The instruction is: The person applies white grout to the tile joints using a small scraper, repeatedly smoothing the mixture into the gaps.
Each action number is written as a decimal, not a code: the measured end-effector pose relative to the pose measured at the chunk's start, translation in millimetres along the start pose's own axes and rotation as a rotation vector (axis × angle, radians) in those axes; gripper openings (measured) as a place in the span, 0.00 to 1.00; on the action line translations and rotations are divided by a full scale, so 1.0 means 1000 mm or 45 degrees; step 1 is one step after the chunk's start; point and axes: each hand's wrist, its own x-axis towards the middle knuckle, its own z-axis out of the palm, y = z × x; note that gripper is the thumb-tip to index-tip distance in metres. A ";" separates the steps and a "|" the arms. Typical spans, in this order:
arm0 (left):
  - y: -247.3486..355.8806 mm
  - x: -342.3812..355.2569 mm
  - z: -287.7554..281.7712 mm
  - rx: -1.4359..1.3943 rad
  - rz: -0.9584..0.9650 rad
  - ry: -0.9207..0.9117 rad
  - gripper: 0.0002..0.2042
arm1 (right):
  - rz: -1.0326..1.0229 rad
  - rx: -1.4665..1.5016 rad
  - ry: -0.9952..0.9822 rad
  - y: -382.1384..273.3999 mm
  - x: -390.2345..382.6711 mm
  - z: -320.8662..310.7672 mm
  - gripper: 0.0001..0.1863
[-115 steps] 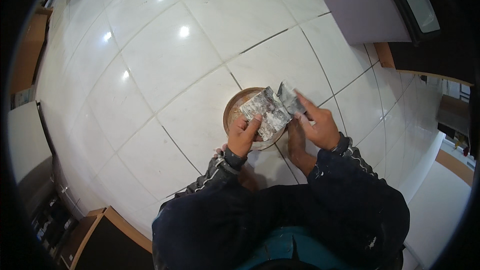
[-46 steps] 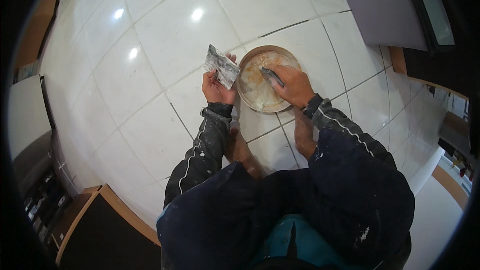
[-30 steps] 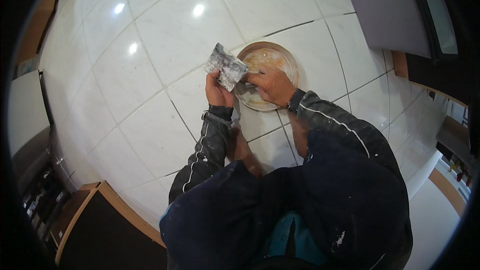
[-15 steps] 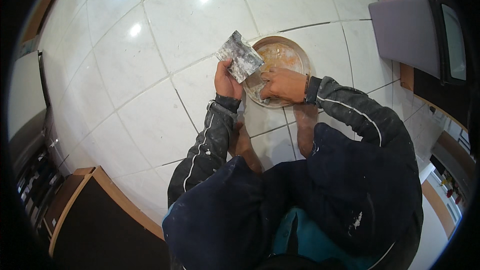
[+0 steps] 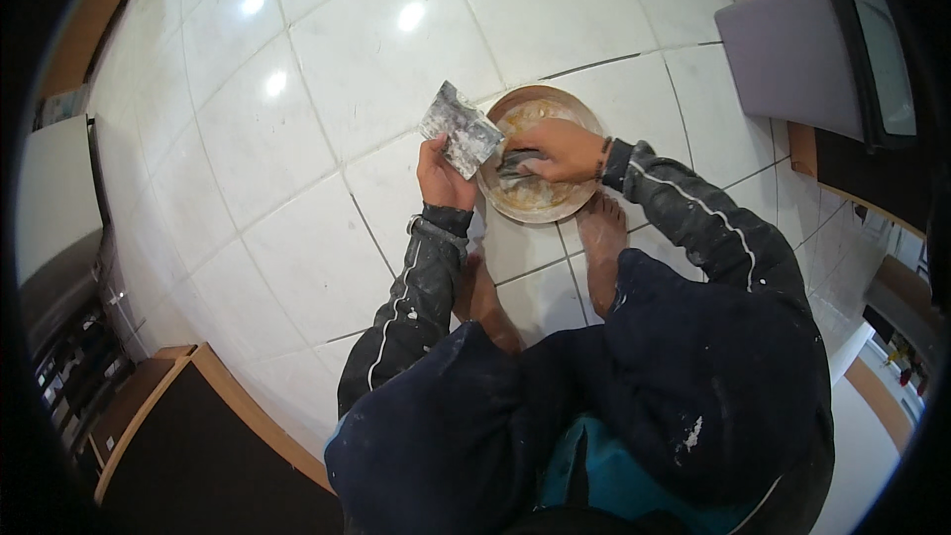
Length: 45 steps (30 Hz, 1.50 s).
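My left hand (image 5: 443,178) is closed on the lower edge of a flat, square grey plate (image 5: 461,129) smeared with white paste. The plate is tilted, and its right corner comes up to the rim of a round pan (image 5: 540,216) on the floor. Over that pan my right hand (image 5: 563,151) is closed round a small, dark grey, flat tool, perhaps a scraper (image 5: 515,164). Its exact shape is partly hidden by the fingers. Inside the pan lies a whitish, yellow-stained residue.
My bare feet (image 5: 601,238) are on the white tiled floor (image 5: 386,69), just this side of the pan. A lilac-grey seat or box (image 5: 792,59) stands at the far right. A dark panel with a wooden edge (image 5: 228,416) is at the near left.
My right hand has moved up and inward over the pan, and the dark tool shows more clearly. The grey plate has shifted slightly left and down with my left hand.
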 end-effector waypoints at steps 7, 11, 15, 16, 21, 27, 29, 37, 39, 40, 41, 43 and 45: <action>-0.004 0.000 0.000 -0.173 -0.014 -0.077 0.24 | 0.113 -0.370 0.146 -0.021 0.016 0.016 0.14; -0.005 -0.001 -0.006 -0.291 -0.019 -0.028 0.23 | 0.032 -0.298 0.275 -0.016 0.004 0.030 0.14; -0.006 -0.001 -0.011 -0.330 -0.016 0.048 0.22 | 0.047 -0.224 0.018 -0.016 -0.006 0.032 0.14; -0.008 0.000 -0.014 -0.335 -0.024 0.048 0.22 | -0.016 -0.232 -0.046 -0.014 -0.007 0.030 0.15; -0.012 0.003 -0.021 -0.393 -0.017 0.087 0.23 | -0.136 -0.352 -0.324 -0.012 -0.014 0.020 0.16; -0.008 0.004 -0.012 -0.267 -0.064 0.065 0.23 | -0.060 -0.256 -0.606 0.016 -0.030 -0.024 0.15; -0.004 0.001 -0.015 -0.109 -0.011 0.113 0.22 | 0.094 0.280 -0.267 0.023 -0.036 -0.040 0.12; 0.021 -0.039 0.000 0.549 0.056 0.200 0.15 | 0.510 0.976 0.333 0.003 -0.078 -0.057 0.21; 0.023 -0.046 0.006 0.527 0.054 0.146 0.16 | 0.429 1.156 0.558 -0.017 -0.076 -0.046 0.22; 0.024 -0.049 0.015 0.495 0.017 0.126 0.16 | 0.432 1.193 0.579 -0.022 -0.076 -0.046 0.23; 0.025 -0.050 0.021 0.464 -0.024 0.103 0.17 | 0.430 1.187 0.590 -0.029 -0.074 -0.044 0.23; 0.025 -0.051 0.028 0.444 -0.069 0.070 0.18 | 0.425 1.333 0.705 -0.040 -0.074 -0.042 0.24; 0.024 -0.051 0.042 0.381 -0.118 0.027 0.18 | 0.414 1.334 0.770 -0.045 -0.081 -0.036 0.24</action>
